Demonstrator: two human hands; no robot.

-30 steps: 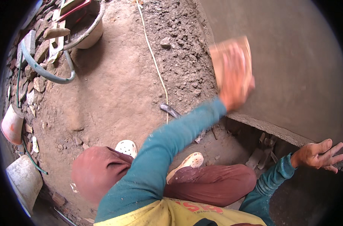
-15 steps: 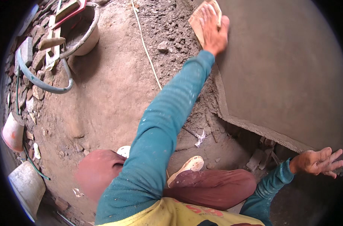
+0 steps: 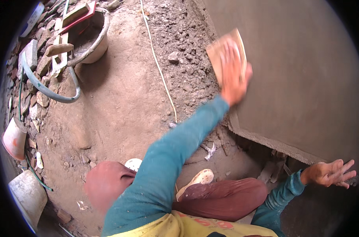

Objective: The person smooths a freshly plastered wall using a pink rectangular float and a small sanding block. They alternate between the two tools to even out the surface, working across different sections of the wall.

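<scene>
Left hand (image 3: 233, 73) closed on a flat tan board (image 3: 215, 58), fingers laid out over its face, thumb at its right side; hand outline slightly blurred. Board sits at the left edge of a smooth grey surface (image 3: 294, 79), overlapping that edge, with rough, crumbly soil (image 3: 187, 71) on its other side. Right hand (image 3: 329, 173) holds nothing, fingers spread, near the lower right part of the grey surface; whether it touches the edge cannot be told. Claw hammer (image 3: 211, 151) on the ground beside the left forearm, partly hidden. Pale cord (image 3: 159, 65) runs along the soil. Upper left: wide basin (image 3: 98, 51) with a red-edged tool (image 3: 80, 17) across its rim.
</scene>
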